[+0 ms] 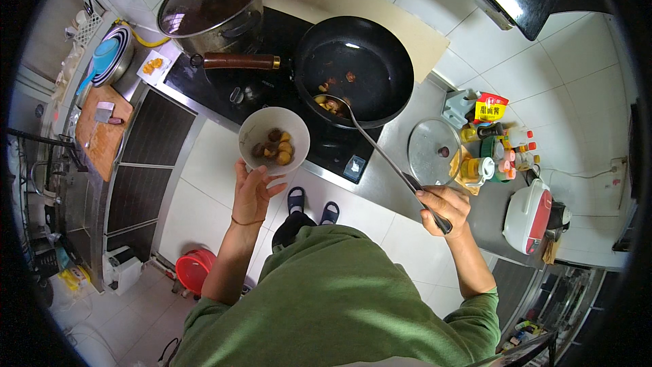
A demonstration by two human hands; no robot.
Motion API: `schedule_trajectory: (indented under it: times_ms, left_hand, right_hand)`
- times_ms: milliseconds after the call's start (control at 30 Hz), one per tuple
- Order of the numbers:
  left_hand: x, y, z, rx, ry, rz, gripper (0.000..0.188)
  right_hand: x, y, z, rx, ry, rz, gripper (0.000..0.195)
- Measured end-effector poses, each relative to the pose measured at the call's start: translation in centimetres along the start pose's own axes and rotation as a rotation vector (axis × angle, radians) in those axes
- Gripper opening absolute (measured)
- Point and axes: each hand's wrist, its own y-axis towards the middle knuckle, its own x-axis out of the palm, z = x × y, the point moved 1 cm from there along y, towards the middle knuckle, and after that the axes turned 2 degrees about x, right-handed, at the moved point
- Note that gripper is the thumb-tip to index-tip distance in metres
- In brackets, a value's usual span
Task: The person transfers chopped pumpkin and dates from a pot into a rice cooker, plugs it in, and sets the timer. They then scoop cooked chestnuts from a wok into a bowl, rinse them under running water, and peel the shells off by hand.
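Observation:
My left hand holds a white bowl by its near rim, in front of the cooktop. Several brown and yellowish chunks of food lie in the bowl. The handle of a long metal ladle is gripped by my right hand. Its head rests inside the black wok, near the wall closest to me, with pieces of food in and around it. A few browned bits lie on the wok's bottom. The wok's wooden handle points left.
A lidded steel pot stands behind the wok handle. Right of the cooktop are a glass lid, bottles and a rice cooker. At left, a cleaver lies on a wooden cutting board; a red bucket stands on the floor.

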Motion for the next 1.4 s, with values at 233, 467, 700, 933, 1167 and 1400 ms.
schedule_trajectory:
  times_ms: [233,467,700,933,1167,1400]
  left_hand:
    - [0.3,0.1,0.0,0.004,-0.006,-0.006,0.040]
    - [0.4,0.6,0.1,-0.002,-0.011,-0.012,0.044]
    - [2.4,2.3,-0.1,-0.006,0.080,0.001,0.048]
    - [6.2,4.0,-0.4,-0.067,0.160,0.024,0.058]
    - [6.5,3.7,-0.7,-0.066,0.110,-0.038,0.060]
    - [5.2,3.1,-0.7,-0.059,0.099,-0.031,0.056]
  right_hand:
    - [0.5,-1.1,3.3,0.709,0.406,0.366,0.028]
    - [0.6,-0.1,7.9,1.165,0.878,0.496,0.039]
    - [-3.0,2.4,6.7,0.959,0.828,0.556,0.037]
    - [-5.6,3.3,2.2,0.725,0.661,0.463,0.036]
    - [-5.1,3.4,-4.0,-0.279,-0.091,-0.130,0.025]
    - [-5.4,3.0,-3.2,-0.089,-0.004,0.153,0.029]
